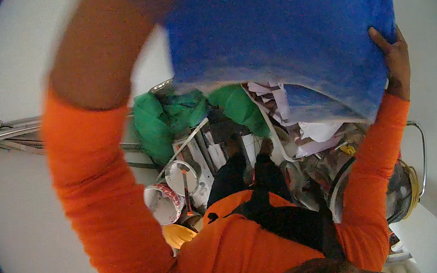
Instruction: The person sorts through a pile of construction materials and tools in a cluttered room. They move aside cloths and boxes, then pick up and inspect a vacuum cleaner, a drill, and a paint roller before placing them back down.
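Note:
A large blue sheet or sack (281, 23) with a pale, dusty lower edge hangs in front of me at the upper right. My right hand (395, 55) grips its right side, with the thumb on the near face and the other fingers mostly hidden. My left forearm (93, 64), blurred and bare past the orange sleeve, rises to the top edge of the view beside the sheet. The left hand itself lies beyond what shows. A fold of blue material shows under the pale edge.
Around my feet lie green netting (153, 123), white paper scraps (320, 131) and long boards. Two buckets, one white (182, 177) and one red-patterned (164, 203), stand at the left near a yellow helmet-like object (178, 234). A drum-shaped thing with yellow cord (414, 188) is at right.

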Available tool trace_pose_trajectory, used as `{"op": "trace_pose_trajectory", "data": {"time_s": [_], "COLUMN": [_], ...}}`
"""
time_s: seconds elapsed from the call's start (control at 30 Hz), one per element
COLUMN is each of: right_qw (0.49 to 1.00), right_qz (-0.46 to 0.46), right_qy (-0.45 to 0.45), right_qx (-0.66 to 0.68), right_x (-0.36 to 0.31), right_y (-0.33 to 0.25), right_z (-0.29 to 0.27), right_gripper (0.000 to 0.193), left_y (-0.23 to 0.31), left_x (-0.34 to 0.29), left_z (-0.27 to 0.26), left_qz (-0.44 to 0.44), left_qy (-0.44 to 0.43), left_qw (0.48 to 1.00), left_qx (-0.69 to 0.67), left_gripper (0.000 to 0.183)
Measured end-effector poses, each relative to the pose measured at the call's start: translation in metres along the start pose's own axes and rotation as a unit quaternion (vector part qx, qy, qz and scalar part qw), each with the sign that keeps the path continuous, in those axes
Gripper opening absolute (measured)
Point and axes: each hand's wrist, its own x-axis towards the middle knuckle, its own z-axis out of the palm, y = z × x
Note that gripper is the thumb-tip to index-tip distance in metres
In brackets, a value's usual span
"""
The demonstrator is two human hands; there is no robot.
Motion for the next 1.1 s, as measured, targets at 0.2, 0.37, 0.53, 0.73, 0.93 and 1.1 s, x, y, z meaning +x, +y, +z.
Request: {"op": "trace_pose_trajectory", "data": {"time_s": [0.2, 0.37, 0.53, 0.73, 0.93, 1.1], "right_qw": [0.919, 0.836, 0.789, 0.766, 0.820, 0.831], "right_qz": [0.007, -0.083, -0.053, -0.018, -0.048, -0.073], "right_qy": [-0.172, -0.124, -0.229, -0.193, -0.262, -0.291], "right_qx": [-0.354, -0.528, -0.567, -0.613, -0.507, -0.468], "right_x": [0.062, 0.051, 0.034, 0.017, 0.036, 0.022], "right_y": [0.178, 0.261, 0.337, 0.466, 0.503, 0.417], "right_z": [-0.019, 0.039, 0.087, 0.111, 0.087, 0.143], "right_gripper": [0.081, 0.094, 0.103, 0.107, 0.110, 0.095], "left_y": [0.001, 0.065, 0.102, 0.121, 0.112, 0.099], "left_x": [-0.161, -0.252, -0.293, -0.332, -0.339, -0.443], "left_z": [0.267, 0.403, 0.465, 0.545, 0.552, 0.479], "left_qz": [-0.080, -0.238, -0.255, -0.269, -0.201, -0.206], "left_qy": [-0.191, -0.268, -0.222, -0.302, -0.331, -0.256], "left_qw": [0.968, 0.893, 0.892, 0.872, 0.868, 0.865], "left_qx": [-0.142, -0.271, -0.300, -0.277, -0.310, -0.379], "left_gripper": [0.093, 0.103, 0.107, 0.103, 0.092, 0.087]}}
